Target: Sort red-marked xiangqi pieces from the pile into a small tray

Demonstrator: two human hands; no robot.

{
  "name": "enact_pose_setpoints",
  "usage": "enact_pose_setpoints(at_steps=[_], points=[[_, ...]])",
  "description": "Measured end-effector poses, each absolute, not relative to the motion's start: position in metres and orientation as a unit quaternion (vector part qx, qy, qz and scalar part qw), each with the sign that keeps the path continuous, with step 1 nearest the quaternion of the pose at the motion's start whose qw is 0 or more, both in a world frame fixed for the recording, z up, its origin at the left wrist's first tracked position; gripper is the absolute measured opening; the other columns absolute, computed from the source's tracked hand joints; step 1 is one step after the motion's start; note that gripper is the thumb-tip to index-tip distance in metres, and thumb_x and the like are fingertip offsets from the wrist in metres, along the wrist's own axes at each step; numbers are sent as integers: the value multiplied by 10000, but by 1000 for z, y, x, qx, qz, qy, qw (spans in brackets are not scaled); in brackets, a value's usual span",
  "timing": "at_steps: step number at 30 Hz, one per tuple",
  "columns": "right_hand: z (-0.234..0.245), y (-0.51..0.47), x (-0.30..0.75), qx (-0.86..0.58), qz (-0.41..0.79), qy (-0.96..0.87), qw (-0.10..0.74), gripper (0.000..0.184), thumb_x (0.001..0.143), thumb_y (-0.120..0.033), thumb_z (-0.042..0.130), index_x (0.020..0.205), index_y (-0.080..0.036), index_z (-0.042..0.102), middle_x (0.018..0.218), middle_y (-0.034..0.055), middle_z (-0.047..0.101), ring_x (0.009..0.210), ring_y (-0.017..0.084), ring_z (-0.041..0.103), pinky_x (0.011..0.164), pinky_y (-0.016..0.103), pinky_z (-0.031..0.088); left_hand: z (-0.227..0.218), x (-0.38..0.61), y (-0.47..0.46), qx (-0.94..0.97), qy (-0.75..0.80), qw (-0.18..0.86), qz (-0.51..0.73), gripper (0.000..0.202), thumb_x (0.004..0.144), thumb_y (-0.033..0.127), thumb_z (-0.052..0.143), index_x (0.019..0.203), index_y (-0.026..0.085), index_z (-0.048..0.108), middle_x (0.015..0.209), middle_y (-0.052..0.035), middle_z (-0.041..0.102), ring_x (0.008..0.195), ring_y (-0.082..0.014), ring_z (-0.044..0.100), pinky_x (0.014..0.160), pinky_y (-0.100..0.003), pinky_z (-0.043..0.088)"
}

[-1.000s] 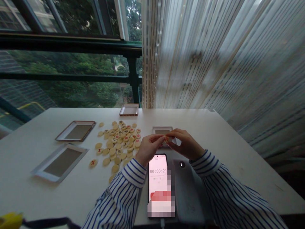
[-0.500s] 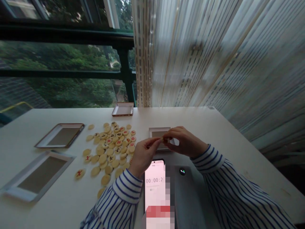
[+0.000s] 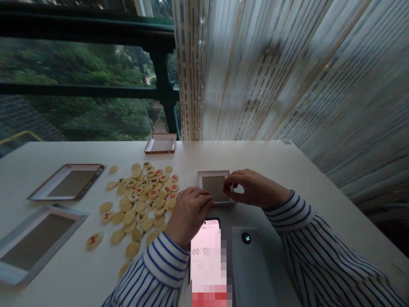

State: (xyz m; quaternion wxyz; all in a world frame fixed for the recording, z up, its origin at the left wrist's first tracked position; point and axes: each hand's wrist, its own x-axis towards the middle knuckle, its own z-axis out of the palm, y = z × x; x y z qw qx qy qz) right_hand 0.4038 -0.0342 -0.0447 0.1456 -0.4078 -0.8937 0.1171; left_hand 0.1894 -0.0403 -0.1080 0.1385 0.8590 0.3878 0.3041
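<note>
My left hand (image 3: 190, 211) rests on the white table with its fingers curled under, just off the near left corner of a small square tray (image 3: 214, 175). I cannot see whether it holds anything. My right hand (image 3: 255, 189) hovers at the tray's right rim, thumb and forefinger pinched together. What sits in that pinch is too small to make out. The tray's grey floor shows bare. A loose pile of round cream game pieces (image 3: 143, 198) with red and black marks lies left of my left hand.
A phone (image 3: 204, 251) showing a timer and a grey device (image 3: 252, 264) with a small light lie near me. A brown-rimmed tray (image 3: 67, 181), a white-rimmed tray (image 3: 32, 241) and a small far tray (image 3: 160, 143) stand around. Window and striped curtain are behind the table (image 3: 287, 170).
Both hands held one piece together above the small tray; now they have parted and dropped lower, the left to the table, the right to the tray's rim. The view has shifted right and down.
</note>
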Motion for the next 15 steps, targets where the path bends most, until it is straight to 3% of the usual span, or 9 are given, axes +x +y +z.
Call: enact_pose_setpoints(at_steps=[15], points=[[-52,-29,408,-437,84,-890,94,112,776,-236,568,820,-207,666,741,17,620,647,115,555,618,241,417,-108,189,-41,874,388,134,259,168,831,236,538,825,212,704,916,-50,685,888,-228,562,813,-408,393]])
